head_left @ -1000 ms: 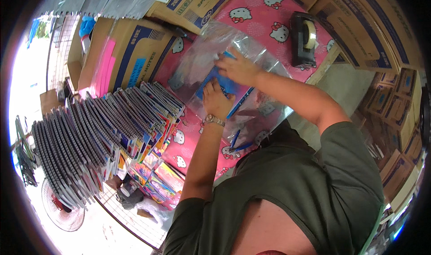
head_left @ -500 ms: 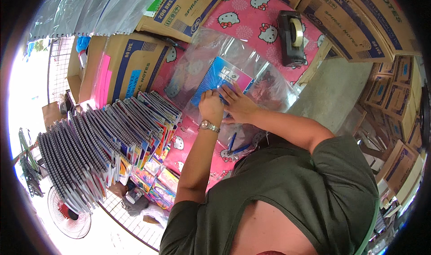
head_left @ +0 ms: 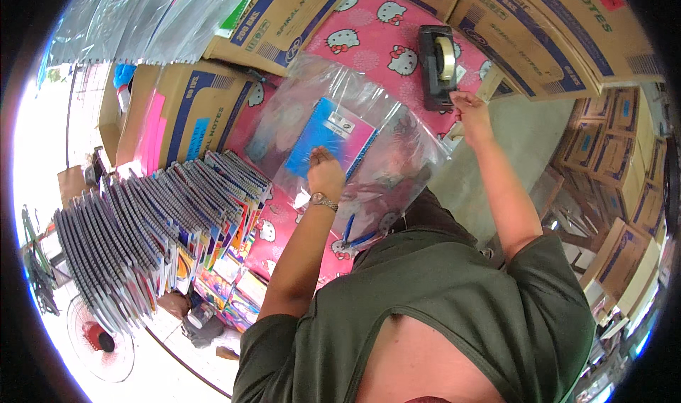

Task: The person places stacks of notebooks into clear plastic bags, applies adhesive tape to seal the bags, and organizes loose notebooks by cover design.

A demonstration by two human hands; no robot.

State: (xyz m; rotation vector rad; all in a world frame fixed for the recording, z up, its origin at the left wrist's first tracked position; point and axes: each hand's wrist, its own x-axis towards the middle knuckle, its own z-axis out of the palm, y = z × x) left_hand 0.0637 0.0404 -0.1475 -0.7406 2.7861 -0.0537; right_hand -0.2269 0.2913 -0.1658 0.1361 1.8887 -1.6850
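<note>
A blue and pink spiral notebook (head_left: pixel 326 130) with a white label lies on a sheet or bag of clear plastic (head_left: pixel 397 144) on the table. My left hand (head_left: pixel 326 176) rests at the notebook's near edge, its fingers curled in; whatever they grip is hidden. Off to the right, my right hand (head_left: pixel 471 116) is at the near end of a black tape dispenser (head_left: pixel 433 70) that carries a roll of tape (head_left: pixel 445 57). Its thumb and fingers are pinched together there, and I cannot make out what is between them.
A long row of spiral notebooks (head_left: pixel 156 226) stands at the left. Cardboard boxes (head_left: pixel 277 20) line the far side, with more boxes (head_left: pixel 603 141) stacked at the right. A blue pen (head_left: pixel 348 228) lies near my body on the pink patterned tablecloth (head_left: pixel 369 31). A fan (head_left: pixel 99 339) stands lower left.
My right hand has left the notebook and moved right and away to the tape dispenser. My left hand stays at the notebook. The whole view has shifted slightly.
</note>
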